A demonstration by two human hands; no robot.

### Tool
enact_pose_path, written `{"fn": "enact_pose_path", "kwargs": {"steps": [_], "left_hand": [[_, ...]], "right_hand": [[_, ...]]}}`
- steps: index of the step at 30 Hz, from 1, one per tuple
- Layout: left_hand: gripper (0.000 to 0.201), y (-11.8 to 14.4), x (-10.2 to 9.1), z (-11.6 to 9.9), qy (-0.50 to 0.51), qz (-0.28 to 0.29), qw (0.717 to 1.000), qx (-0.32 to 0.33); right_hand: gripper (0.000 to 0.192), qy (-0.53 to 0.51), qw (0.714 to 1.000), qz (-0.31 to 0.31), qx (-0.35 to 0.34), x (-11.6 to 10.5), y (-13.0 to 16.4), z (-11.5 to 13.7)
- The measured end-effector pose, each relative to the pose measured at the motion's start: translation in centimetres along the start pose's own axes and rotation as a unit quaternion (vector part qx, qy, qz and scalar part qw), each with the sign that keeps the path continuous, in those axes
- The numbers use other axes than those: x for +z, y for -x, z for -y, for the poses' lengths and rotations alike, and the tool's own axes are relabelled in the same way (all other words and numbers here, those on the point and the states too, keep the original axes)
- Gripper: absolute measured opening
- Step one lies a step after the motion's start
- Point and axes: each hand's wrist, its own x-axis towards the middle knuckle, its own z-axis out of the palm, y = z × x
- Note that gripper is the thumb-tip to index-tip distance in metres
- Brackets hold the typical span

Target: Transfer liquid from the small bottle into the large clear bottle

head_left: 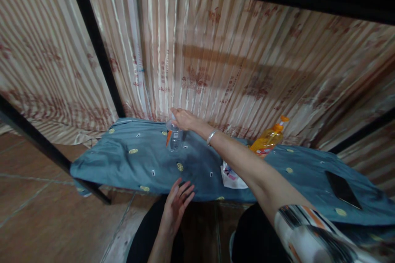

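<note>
right hand [184,119] fingers grip clear bottle [174,136]; orange bottle [268,139] nearby.

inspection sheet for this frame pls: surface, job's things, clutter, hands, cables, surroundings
Surface: blue patterned sheet over a low bed, wrinkled.
Job's things: clear plastic bottle, upright on the sheet.
Clutter: orange bottle lying tilted by the curtain; white packet partly under the forearm; dark phone lying flat at right.
Hands: right hand on the clear bottle's top, grip unclear; left hand open, fingers at the sheet's near edge.
Cables: nothing seen.
Surroundings: striped curtain, black bed frame, tiled floor.
</note>
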Motion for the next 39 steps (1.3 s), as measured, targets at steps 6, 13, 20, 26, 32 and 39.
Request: {"fn": "enact_pose_path", "kwargs": {"steps": [6,13,20,26,32,39], "left_hand": [[0.051,-0.5,0.0,0.2,-0.025,0.007,1.0,0.003],[0.05,-0.1,1.1,-0.1,-0.082,0.01,0.996,0.032],[0.042,-3.4,6.6,2.3,-0.196,0.012,0.976,0.092],[0.05,-8.5,12.8,5.6,-0.255,0.047,0.954,0.15],[0.049,-11.4,14.6,7.6,-0.276,0.091,0.945,0.151],[0.049,-12.9,14.3,9.3,-0.323,0.152,0.926,0.125]], "right_hand": [[0.056,-0.025,1.0,-0.011,-0.006,-0.7,0.8,-0.2],[0.042,-0.111,0.973,-0.198,-0.042,-4.5,8.9,-4.0],[0.041,-0.192,0.912,-0.304,0.196,-1.6,28.0,-12.7],[0.039,-0.183,0.881,-0.193,0.392,7.7,39.0,-17.7],[0.04,-0.172,0.852,-0.166,0.466,14.5,42.1,-18.5],[0.053,-0.169,0.895,-0.084,0.404,16.0,40.2,-19.2]]}}
